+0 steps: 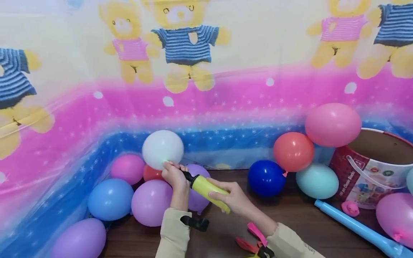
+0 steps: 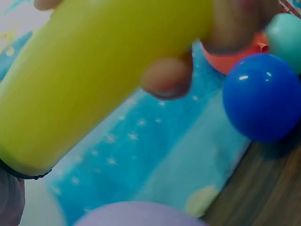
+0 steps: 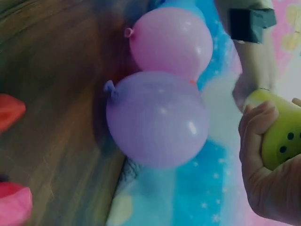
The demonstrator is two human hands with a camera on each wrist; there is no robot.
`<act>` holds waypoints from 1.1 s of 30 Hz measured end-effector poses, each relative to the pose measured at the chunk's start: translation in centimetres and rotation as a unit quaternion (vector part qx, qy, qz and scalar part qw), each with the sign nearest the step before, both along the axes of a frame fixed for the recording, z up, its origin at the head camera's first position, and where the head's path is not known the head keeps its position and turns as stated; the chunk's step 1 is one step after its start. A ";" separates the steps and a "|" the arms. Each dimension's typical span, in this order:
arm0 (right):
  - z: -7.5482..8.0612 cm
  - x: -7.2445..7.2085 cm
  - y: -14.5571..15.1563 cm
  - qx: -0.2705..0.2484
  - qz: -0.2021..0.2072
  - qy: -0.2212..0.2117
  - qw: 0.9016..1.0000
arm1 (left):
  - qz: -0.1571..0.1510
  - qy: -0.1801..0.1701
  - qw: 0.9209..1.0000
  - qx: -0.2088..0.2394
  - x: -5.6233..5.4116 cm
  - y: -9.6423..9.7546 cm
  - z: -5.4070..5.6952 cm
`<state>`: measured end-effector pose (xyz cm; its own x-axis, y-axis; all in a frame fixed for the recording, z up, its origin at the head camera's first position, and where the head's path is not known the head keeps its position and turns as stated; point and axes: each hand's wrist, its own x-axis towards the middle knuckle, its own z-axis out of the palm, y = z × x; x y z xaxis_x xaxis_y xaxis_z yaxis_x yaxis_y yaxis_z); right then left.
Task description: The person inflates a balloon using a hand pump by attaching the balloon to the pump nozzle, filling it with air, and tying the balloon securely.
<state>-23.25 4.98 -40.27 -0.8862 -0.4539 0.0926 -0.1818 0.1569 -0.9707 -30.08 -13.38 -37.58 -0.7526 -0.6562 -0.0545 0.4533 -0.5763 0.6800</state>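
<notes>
My left hand (image 1: 175, 178) pinches the neck of an inflated white balloon (image 1: 162, 148) where it meets the black nozzle (image 1: 188, 176) of a yellow-green balloon hand pump (image 1: 209, 191). My fingers hide the neck itself. With my right hand (image 1: 237, 200) I grip the pump's barrel, fingers and thumb curled round it. The barrel slants down to the right in the head view. It fills much of the left wrist view, and the right wrist view shows dark holes in its end. A purple balloon (image 1: 199, 204) lies behind the pump.
Several inflated balloons, among them a blue one (image 1: 111, 199), lie to the left. More, including a dark blue balloon (image 1: 266, 178), sit right beside a toy-block bucket (image 1: 380, 182). A light blue tube (image 1: 355, 222) lies in front. Uninflated balloons (image 1: 256, 234) lie near my right sleeve.
</notes>
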 end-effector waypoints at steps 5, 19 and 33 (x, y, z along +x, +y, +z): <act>-0.6 0.2 1.0 -0.023 0.009 -0.016 1.000 | -0.031 0.040 0.996 -0.079 0.1 1.0 1.6; -6.4 0.2 9.9 0.072 -0.106 -0.041 0.991 | -0.038 0.043 0.991 -0.120 0.8 -1.3 1.5; -12.7 -2.4 11.8 0.204 -0.171 0.012 0.964 | -0.104 0.030 0.978 -0.181 2.1 0.7 -0.3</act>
